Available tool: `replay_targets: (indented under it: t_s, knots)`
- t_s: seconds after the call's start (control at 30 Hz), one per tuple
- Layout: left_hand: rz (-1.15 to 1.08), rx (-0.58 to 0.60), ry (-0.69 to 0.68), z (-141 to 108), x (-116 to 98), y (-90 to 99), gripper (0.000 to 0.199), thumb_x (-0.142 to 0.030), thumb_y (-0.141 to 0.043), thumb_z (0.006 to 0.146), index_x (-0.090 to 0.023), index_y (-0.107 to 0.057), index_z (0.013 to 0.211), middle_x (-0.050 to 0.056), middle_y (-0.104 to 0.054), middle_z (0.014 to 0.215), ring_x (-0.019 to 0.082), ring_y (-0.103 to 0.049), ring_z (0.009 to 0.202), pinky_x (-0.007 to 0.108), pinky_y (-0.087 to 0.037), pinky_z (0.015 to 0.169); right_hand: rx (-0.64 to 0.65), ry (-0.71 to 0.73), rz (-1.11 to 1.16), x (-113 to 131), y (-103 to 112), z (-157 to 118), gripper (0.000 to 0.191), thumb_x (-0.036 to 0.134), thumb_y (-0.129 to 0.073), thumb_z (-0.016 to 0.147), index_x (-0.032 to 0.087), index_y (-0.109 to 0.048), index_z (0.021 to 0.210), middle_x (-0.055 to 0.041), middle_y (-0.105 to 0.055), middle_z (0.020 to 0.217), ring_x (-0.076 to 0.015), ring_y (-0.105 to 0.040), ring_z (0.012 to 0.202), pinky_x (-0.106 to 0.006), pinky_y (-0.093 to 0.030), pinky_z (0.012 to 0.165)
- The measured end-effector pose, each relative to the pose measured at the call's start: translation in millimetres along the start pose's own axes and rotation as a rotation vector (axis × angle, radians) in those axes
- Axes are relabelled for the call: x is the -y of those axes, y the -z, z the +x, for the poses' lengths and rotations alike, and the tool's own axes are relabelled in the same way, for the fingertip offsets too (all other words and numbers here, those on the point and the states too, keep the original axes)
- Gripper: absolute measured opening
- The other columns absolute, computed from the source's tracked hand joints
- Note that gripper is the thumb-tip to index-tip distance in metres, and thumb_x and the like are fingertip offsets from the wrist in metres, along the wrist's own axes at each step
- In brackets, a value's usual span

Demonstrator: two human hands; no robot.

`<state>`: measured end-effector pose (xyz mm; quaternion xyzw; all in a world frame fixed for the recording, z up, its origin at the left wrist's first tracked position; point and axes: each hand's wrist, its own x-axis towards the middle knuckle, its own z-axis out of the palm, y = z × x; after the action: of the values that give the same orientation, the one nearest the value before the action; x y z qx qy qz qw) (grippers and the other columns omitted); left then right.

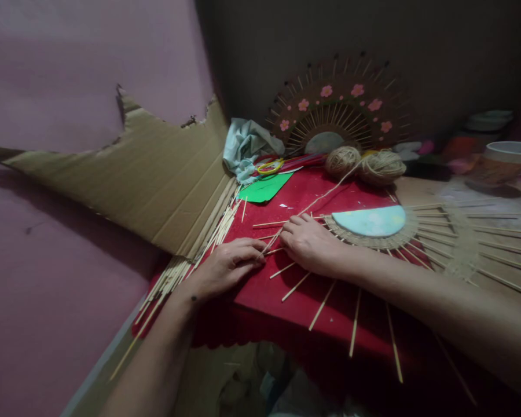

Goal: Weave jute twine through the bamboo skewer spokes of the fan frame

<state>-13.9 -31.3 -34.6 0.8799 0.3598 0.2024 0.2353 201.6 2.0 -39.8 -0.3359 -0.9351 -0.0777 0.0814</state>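
Walled off at left by leaning cardboard (169,179), with a stick bundle (176,272) along its foot. Passable over the red cloth (306,185) beyond both hands, between green sheet (265,188) and string (330,191) — though cut off at the back by a twine ball (382,168). Obstructed at the near edge by spread sticks (322,306) — passable only through the gaps.

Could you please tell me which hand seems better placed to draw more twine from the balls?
Probably the right hand: it is nearer the twine balls, and the strand from them reaches it first. The left hand is farther off, near the loose sticks.
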Motion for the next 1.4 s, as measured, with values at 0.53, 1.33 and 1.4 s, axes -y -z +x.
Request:
replay_targets:
  t_s: [0.53, 1.33, 1.4]
  knots:
    - [0.029, -0.068, 0.008, -4, 2, -6.6, 0.017, -0.020, -0.056, 0.087, -0.020, -0.073, 0.090, 0.008, -0.060, 0.118, 0.015, -0.060, 0.104, 0.030, -0.049, 0.093, -0.037, -0.057, -0.006, 0, 0, -4, 0.016, 0.013, -0.045, 0.087, 0.014, -0.061, 0.087, -0.0094, -0.063, 0.090, -0.0233, -0.050, 0.082, -0.034, -0.031, 0.070]
    - [0.133, -0.157, 0.162, 71, -13, 10.1, 0.023, -0.016, -0.057, 0.081, -0.015, -0.065, 0.103, 0.006, -0.066, 0.100, 0.016, -0.060, 0.090, 0.029, -0.048, 0.080, 0.046, -0.105, 0.657, -46, 40, -80, 0.017, 0.024, -0.060, 0.079, 0.022, -0.073, 0.090, -0.0007, -0.068, 0.071, -0.0124, -0.054, 0.058, -0.024, -0.036, 0.054]
    - [0.215, -0.011, 0.239, 82, 1, 10.7, 0.026, -0.017, -0.060, 0.076, -0.014, -0.065, 0.101, 0.007, -0.065, 0.097, 0.018, -0.060, 0.086, 0.029, -0.047, 0.075, 0.121, -0.116, 0.720, -45, 44, -85, 0.018, 0.029, -0.058, 0.082, 0.020, -0.073, 0.082, 0.0002, -0.063, 0.062, -0.0104, -0.047, 0.052, -0.024, -0.033, 0.050]
